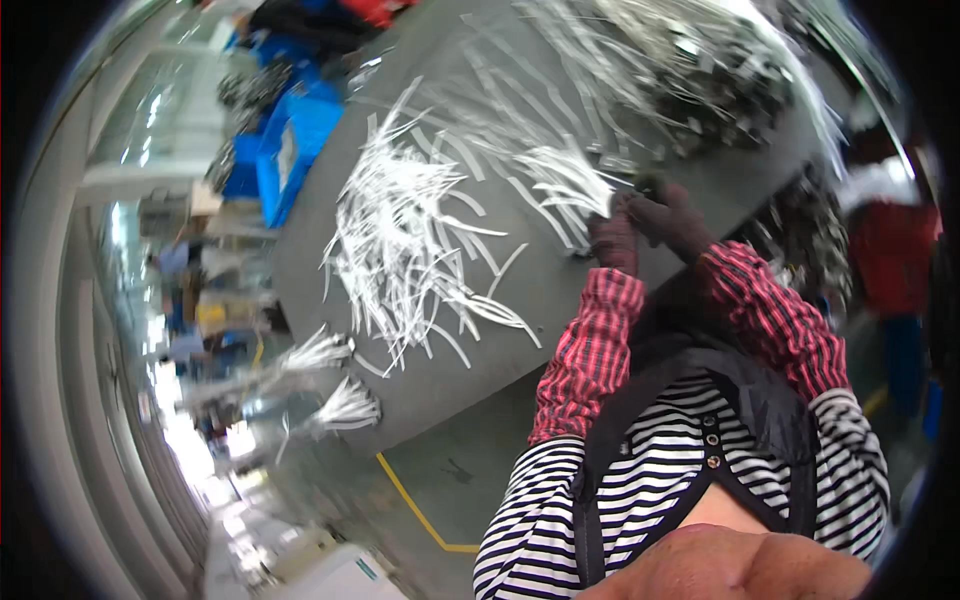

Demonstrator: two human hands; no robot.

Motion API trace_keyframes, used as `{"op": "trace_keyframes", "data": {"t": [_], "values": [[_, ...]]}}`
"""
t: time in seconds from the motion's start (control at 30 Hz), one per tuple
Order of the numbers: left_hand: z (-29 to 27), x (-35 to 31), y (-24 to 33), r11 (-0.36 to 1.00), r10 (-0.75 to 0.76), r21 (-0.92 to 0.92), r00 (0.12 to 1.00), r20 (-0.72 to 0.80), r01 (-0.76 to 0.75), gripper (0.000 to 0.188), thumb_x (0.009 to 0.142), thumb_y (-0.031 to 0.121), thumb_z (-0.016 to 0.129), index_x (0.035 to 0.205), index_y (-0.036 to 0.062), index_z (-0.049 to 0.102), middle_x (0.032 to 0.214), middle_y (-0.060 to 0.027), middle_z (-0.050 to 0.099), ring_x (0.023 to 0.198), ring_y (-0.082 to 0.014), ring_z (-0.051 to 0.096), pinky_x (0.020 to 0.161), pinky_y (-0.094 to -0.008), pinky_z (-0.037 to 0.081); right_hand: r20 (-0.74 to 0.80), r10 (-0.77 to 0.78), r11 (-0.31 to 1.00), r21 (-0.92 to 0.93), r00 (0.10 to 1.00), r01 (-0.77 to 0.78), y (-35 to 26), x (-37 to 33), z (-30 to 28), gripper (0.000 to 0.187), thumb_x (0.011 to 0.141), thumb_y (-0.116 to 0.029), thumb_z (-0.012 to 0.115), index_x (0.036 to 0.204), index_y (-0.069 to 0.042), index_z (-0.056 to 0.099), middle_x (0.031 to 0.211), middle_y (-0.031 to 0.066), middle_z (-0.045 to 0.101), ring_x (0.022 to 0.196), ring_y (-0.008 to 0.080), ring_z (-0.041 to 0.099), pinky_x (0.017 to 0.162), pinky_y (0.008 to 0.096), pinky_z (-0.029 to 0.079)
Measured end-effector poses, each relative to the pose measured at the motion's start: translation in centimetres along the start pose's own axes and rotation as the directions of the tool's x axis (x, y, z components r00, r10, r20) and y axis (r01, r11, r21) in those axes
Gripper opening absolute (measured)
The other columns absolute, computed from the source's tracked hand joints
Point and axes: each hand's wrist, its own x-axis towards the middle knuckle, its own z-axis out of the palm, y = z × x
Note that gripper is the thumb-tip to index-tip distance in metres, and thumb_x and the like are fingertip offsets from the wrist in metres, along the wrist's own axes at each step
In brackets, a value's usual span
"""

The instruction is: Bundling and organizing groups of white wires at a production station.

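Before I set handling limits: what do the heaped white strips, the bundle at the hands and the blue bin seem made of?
Heaped white strips: probably smooth, pliable plastic, judging by their bright sheen and curves.
White bundle: likely the same, by its matching white strands, though blurred.
Blue bin: probably plastic; smooth, evenly coloured walls.

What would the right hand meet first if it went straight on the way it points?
The right hand would probably meet the white strips gathered at the left hand; depth is unclear.
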Motion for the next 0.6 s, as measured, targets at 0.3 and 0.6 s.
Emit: {"op": "trace_keyframes", "data": {"t": [0.3, 0.6], "values": [[-4.2, -8.0, -10.3, 0.966, -0.215, -0.193, 0.947, -0.240, 0.170, 0.040, 0.085, 0.036, 0.069, 0.112, 0.0067, 0.068, 0.095, -0.0128, 0.072, 0.082, -0.0262, 0.069, 0.082, -0.0405, 0.054, 0.126, -0.055, 0.330, -0.934, 0.991, 0.137, 9.0, 11.8, -13.2, 0.043, 0.096, -0.009, 0.056, 0.139, -0.008, 0.053, 0.135, 0.0135, 0.059, 0.120, 0.0280, 0.059, 0.098, 0.0363, 0.046], [-5.7, -13.8, -9.8, 0.915, -0.330, -0.188, 0.930, 0.161, 0.358, 0.031, 0.081, 0.024, 0.072, 0.107, 0.0066, 0.071, 0.099, -0.0134, 0.072, 0.098, -0.0297, 0.067, 0.087, -0.0431, 0.054, 0.527, -0.140, -0.156, -0.848, 0.838, 0.507, 11.0, 14.3, -16.9, 0.030, 0.096, -0.015, 0.049, 0.122, -0.009, 0.063, 0.115, 0.0195, 0.066, 0.104, 0.0391, 0.064, 0.084, 0.0458, 0.052]]}}
